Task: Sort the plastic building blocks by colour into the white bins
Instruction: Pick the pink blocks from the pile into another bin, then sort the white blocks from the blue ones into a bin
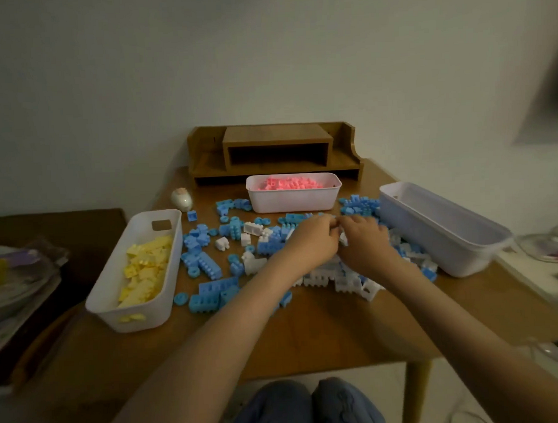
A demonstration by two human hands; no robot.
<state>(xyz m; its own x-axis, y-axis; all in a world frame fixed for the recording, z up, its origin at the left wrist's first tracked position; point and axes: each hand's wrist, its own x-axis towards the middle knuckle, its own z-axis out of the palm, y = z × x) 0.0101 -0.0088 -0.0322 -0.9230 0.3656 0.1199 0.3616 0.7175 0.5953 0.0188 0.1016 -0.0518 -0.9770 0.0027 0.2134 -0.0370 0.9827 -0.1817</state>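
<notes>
While blue blocks (206, 265) and white blocks (348, 282) lie mixed and loose across the middle of the wooden table (308, 334), both hands meet above them with fingers curled: the right hand (367, 239) holds a small white block (343, 239) at its thumb side, and whether the left hand (314, 238) grips anything I cannot tell. Yellow blocks (146, 268) fill the left bin (129, 321), pink blocks (289, 182) the far bin (295, 201), and the right bin (442, 236) stands beside the loose blocks.
</notes>
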